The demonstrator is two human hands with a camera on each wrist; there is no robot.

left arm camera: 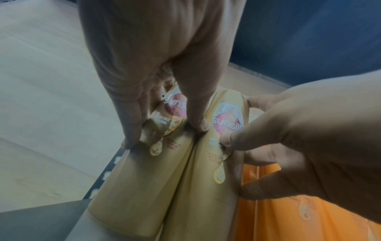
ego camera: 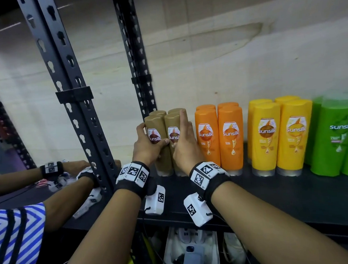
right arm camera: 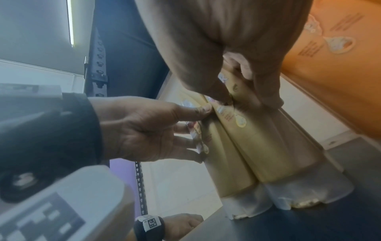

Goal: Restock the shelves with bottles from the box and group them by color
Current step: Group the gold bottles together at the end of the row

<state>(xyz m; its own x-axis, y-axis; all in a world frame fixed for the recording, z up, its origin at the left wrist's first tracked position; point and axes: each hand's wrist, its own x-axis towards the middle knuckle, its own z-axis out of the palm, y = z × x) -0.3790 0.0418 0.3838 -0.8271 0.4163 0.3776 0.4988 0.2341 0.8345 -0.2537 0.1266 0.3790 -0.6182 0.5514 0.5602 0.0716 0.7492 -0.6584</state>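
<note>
On the black shelf [ego camera: 276, 196], your left hand [ego camera: 147, 148] grips the left brown bottle [ego camera: 153, 123]; your right hand [ego camera: 185, 149] grips the right brown bottle [ego camera: 171, 123].

A pale plywood back panel [ego camera: 225, 56] is filling the upper middle and right of the head view, its grain running sideways. Two slotted black uprights [ego camera: 61, 63] are rising through the left half, each carrying a black clamp partway up. A black shelf board [ego camera: 287, 204] is stretching across the lower right, meeting the panel. In the right wrist view a strip light [right arm camera: 70, 21] is glowing at the upper left, and a purple surface [right arm camera: 121, 166] is showing left of centre, low down.
</note>
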